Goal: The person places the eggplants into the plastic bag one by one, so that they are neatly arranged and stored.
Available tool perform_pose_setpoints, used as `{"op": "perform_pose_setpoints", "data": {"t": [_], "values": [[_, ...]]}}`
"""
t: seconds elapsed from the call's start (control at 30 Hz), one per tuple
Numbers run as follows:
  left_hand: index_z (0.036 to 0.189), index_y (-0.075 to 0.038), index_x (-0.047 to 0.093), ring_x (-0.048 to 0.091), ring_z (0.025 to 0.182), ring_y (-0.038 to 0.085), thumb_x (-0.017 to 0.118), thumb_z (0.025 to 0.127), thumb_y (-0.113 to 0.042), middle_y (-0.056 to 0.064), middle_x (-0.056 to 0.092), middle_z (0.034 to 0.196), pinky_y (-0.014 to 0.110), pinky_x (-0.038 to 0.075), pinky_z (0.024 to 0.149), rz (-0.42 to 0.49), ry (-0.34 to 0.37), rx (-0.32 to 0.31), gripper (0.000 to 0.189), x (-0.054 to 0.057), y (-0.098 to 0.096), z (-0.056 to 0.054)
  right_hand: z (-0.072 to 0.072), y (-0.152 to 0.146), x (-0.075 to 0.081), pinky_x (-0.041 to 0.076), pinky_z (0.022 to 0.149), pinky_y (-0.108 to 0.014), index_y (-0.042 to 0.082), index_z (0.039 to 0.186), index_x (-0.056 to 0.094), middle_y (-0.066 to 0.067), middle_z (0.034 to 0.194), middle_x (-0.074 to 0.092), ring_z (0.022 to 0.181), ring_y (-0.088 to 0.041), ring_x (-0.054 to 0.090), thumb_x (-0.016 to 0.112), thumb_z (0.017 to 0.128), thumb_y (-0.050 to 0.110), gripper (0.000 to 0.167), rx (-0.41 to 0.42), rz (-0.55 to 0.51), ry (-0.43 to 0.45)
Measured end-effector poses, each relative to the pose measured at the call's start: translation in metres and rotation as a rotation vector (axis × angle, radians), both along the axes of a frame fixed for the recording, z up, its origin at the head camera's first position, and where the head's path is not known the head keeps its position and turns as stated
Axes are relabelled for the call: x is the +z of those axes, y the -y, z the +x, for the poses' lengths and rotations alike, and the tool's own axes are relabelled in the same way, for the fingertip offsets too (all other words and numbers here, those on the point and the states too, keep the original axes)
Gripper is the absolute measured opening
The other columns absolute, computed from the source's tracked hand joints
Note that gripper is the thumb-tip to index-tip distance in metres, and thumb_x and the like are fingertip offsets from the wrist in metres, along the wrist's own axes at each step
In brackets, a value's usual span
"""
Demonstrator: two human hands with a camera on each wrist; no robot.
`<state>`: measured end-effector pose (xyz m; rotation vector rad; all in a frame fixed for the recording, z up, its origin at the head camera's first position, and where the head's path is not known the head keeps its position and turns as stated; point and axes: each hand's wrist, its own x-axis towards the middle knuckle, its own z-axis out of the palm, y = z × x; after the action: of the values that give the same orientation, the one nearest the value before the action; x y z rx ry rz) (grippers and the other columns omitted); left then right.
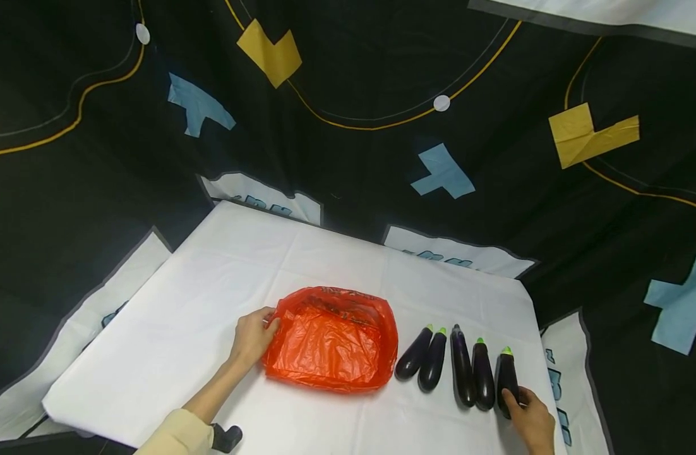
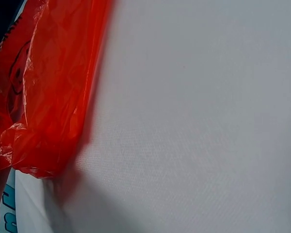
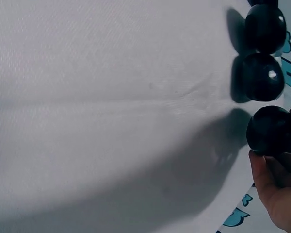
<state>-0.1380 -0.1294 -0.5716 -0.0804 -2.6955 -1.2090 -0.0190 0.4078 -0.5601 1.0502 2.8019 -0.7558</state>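
A red plastic bag [image 1: 331,341] lies spread on the white table with its mouth open. My left hand [image 1: 252,338] pinches the bag's left rim between thumb and fingers; in the left wrist view the thin red film of the bag [image 2: 58,87] fills the left side. At the right end of a row, my right hand [image 1: 531,420] grips the lower part of an eggplant [image 1: 506,376] with a green stem. The rounded end of this eggplant [image 3: 270,130] shows between the thumb and fingers in the right wrist view.
Left of the held eggplant lie an eggplant [image 1: 483,376], a longer eggplant [image 1: 462,370] and a leaning pair of eggplants [image 1: 433,360]. A black object [image 1: 227,438] sits at the table's [image 1: 172,303] front edge by the left sleeve. Black cloth [image 1: 348,170] hangs behind.
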Motion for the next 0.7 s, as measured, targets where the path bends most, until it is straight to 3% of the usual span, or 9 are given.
{"op": "perform_pose_setpoints", "data": {"t": [0.37, 0.6, 0.7], "values": [[0.098, 0.000, 0.070, 0.059, 0.059, 0.012, 0.067, 0.085, -0.008, 0.011, 0.070, 0.084, 0.023, 0.047, 0.049, -0.007, -0.005, 0.002, 0.015, -0.001, 0.001, -0.002, 0.006, 0.011, 0.016, 0.045, 0.082, -0.055, -0.013, 0.123, 0.048, -0.034, 0.112, 0.058, 0.097, -0.046, 0.057, 0.053, 0.092, 0.047, 0.068, 0.004, 0.000, -0.083], [0.096, 0.000, 0.070, 0.061, 0.060, 0.013, 0.068, 0.084, -0.007, 0.012, 0.070, 0.082, 0.023, 0.048, 0.049, -0.013, -0.011, 0.001, 0.014, -0.003, 0.001, -0.003, -0.001, 0.025, 0.024, 0.046, 0.076, -0.053, -0.007, 0.120, 0.054, -0.027, 0.106, 0.063, 0.092, -0.042, 0.060, 0.048, 0.087, 0.066, 0.080, 0.000, 0.010, -0.124], [0.096, 0.001, 0.070, 0.061, 0.060, 0.013, 0.068, 0.084, -0.007, 0.011, 0.069, 0.082, 0.023, 0.048, 0.049, -0.007, -0.005, -0.006, 0.014, -0.003, 0.002, -0.003, -0.006, 0.038, 0.032, 0.048, 0.073, -0.052, -0.006, 0.121, 0.054, -0.027, 0.107, 0.063, 0.092, -0.042, 0.061, 0.049, 0.087, 0.066, 0.079, 0.021, -0.006, -0.139]]}}
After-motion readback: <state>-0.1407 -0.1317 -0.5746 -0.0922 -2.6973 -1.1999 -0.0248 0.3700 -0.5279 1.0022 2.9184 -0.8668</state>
